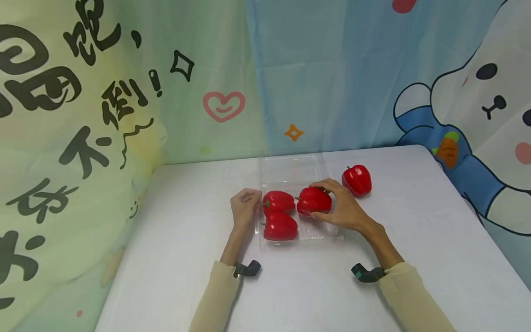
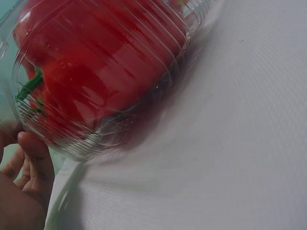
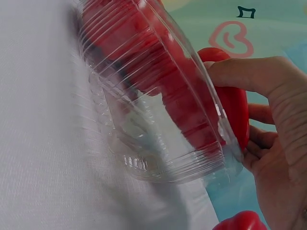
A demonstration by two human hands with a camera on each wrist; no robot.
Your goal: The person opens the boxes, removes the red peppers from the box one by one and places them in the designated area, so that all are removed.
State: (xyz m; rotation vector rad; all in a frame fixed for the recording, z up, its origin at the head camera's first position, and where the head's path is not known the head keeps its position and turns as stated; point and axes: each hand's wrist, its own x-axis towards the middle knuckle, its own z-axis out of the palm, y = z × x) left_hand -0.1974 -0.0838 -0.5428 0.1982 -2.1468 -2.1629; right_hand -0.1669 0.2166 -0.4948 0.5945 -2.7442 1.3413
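A clear plastic clamshell box (image 1: 307, 233) lies on the table with its lid (image 1: 290, 170) folded back. Two red bell peppers, one behind (image 1: 279, 202) and one in front (image 1: 280, 226), lie in its left half. My right hand (image 1: 346, 207) grips a third red bell pepper (image 1: 314, 201) in the box's right half, thumb in front and fingers behind. At the box's left edge, my left hand (image 1: 244, 207) pinches the rim; the left wrist view shows the thumb (image 2: 36, 148) against the plastic wall (image 2: 86, 148).
Another red bell pepper (image 1: 356, 180) sits on the white table (image 1: 186, 240), right of the box and beyond my right hand. A printed curtain (image 1: 199, 124) hangs along the table's back and left sides.
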